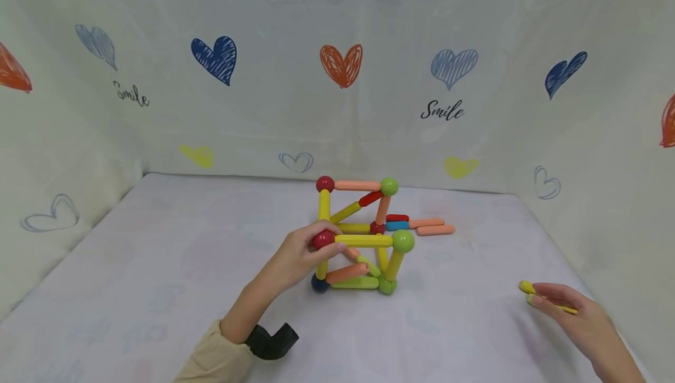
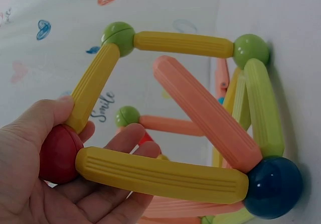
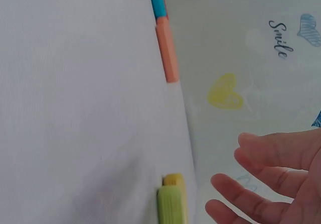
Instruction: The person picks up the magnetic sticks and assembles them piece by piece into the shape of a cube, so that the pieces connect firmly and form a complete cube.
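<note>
A frame of coloured sticks and balls stands mid-table. My left hand (image 1: 297, 257) holds its near upper red ball (image 2: 61, 153). In the left wrist view the thumb lies against a yellow stick (image 2: 94, 88), and the other fingers pass behind a second yellow stick (image 2: 160, 176) that runs to a dark blue ball (image 2: 275, 186). An orange stick (image 2: 205, 111) slants up from that ball. My right hand (image 3: 276, 179) has its fingers relaxed and holds nothing. Near it on the table lie a lime stick (image 3: 170, 204) and a yellow stick (image 3: 175, 179), partly hidden by the hand in the head view.
Behind the frame to the right lie loose orange sticks (image 1: 435, 230), a blue stick (image 1: 397, 226) and a red stick (image 1: 398, 218). A black band (image 1: 272, 342) is on the left wrist. A heart-printed curtain (image 1: 263, 125) hangs around the white table (image 1: 184, 266).
</note>
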The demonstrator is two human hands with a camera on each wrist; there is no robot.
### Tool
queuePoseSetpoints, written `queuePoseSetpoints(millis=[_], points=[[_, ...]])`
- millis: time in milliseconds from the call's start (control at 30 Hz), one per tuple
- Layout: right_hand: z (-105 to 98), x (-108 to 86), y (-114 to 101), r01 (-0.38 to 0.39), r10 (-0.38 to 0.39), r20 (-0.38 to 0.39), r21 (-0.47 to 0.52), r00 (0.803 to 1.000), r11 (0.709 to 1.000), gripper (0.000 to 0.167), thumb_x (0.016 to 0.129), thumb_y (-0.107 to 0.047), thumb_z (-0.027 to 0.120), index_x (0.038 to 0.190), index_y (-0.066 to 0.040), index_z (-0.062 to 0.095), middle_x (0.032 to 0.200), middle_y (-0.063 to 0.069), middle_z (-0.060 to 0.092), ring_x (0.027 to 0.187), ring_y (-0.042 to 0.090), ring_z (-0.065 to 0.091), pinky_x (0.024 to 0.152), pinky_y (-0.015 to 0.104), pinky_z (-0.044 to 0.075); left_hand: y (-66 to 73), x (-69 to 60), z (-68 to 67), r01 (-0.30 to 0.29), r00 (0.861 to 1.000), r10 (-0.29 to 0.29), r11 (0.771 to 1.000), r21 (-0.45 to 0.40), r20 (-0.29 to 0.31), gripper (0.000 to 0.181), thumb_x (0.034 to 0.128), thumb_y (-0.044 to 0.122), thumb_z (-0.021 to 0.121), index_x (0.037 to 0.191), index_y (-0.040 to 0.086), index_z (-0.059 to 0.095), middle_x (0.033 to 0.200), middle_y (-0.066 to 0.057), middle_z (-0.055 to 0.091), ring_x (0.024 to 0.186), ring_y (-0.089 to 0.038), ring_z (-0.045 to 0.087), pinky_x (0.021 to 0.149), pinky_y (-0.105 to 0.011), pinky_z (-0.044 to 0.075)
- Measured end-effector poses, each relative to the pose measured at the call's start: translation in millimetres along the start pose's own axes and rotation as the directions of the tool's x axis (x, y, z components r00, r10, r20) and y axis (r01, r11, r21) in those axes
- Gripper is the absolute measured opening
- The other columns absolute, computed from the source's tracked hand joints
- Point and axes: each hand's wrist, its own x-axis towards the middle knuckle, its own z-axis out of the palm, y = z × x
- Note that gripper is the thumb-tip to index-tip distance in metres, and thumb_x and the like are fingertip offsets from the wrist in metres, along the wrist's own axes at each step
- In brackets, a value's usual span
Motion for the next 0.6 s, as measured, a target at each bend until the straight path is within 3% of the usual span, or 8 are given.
queuePoseSetpoints(millis=[67,133,200,267,333,433,600], points=[[-3.1,2.7,7.3,-0.044,0.044,0.0,-0.03,0.999,0.999,0.056,0.087,-0.047,0.06,0.123,-0.005,0.056,0.085,-0.035,0.051,0.073,-0.026,0.033,0.066,0.023,0.035,-0.1,-0.3,-0.1,0.001,1.0,-0.001,1.0,-0.001,0.0,0.027,0.0864,0.031,0.065,0.106,0.013,0.06,0.09,-0.006,0.055,0.08,-0.017,0.051,0.059,-0.021,0.047],[-5.1,6.1,11.9,-0.096,0.097,0.013,-0.044,0.995,0.994,0.064,0.086,-0.051,0.059,0.126,-0.001,0.052,0.091,-0.018,0.062,0.076,-0.02,0.038,0.069,0.028,0.036,-0.1,-0.3,0.0,0.0,1.0,0.0,1.0,-0.004,-0.001,0.026,0.0868,0.029,0.065,0.106,0.013,0.06,0.089,-0.006,0.055,0.08,-0.017,0.051,0.059,-0.021,0.047],[-5.5,9.4,15.4,-0.14,0.141,0.02,-0.061,0.99,0.988,0.069,0.087,-0.051,0.057,0.128,0.003,0.047,0.105,0.005,0.065,0.088,-0.005,0.048,0.07,0.031,0.037,0.4,-0.3,0.3,-0.002,1.0,0.002,1.0,-0.007,-0.002,0.024,0.087,0.027,0.065,0.106,0.013,0.06,0.091,-0.006,0.055,0.081,-0.017,0.051,0.059,-0.021,0.048],[-4.5,12.5,18.0,-0.19,0.192,0.029,-0.06,0.981,0.98,0.071,0.087,-0.049,0.058,0.129,0.006,0.044,0.118,0.025,0.055,0.097,0.017,0.051,0.07,0.032,0.04,0.8,-0.2,0.6,-0.005,1.0,0.005,1.0,-0.01,-0.001,0.024,0.0871,0.026,0.065,0.106,0.013,0.06,0.091,-0.007,0.055,0.081,-0.018,0.051,0.059,-0.021,0.048],[-2.5,14.7,20.0,-0.248,0.25,0.034,-0.055,0.968,0.967,0.073,0.086,-0.049,0.06,0.128,0.008,0.043,0.121,0.03,0.049,0.1,0.035,0.045,0.07,0.033,0.04,1.1,-0.3,0.6,-0.007,1.0,0.007,1.0,-0.01,-0.002,0.024,0.0869,0.027,0.065,0.106,0.013,0.06,0.09,-0.007,0.055,0.08,-0.018,0.051,0.058,-0.021,0.047],[-0.7,17.4,24.2,-0.254,0.256,0.014,-0.085,0.967,0.963,0.068,0.083,-0.042,0.067,0.124,0.009,0.047,0.112,0.028,0.052,0.091,0.029,0.047,0.065,0.029,0.037,1.2,-0.6,0.3,-0.011,1.0,0.011,1.0,-0.01,-0.002,0.025,0.0868,0.028,0.065,0.106,0.013,0.06,0.088,-0.007,0.054,0.078,-0.017,0.051,0.057,-0.021,0.046],[-2.3,21.8,28.4,-0.172,0.179,0.034,-0.16,0.983,0.972,0.059,0.083,-0.033,0.069,0.119,0.011,0.051,0.102,0.024,0.057,0.083,0.022,0.049,0.062,0.027,0.036,0.8,-1.1,0.3,-0.01,1.0,0.01,1.0,-0.012,0.001,0.026,0.0869,0.028,0.065,0.106,0.012,0.06,0.088,-0.007,0.054,0.078,-0.017,0.051,0.057,-0.021,0.046]])
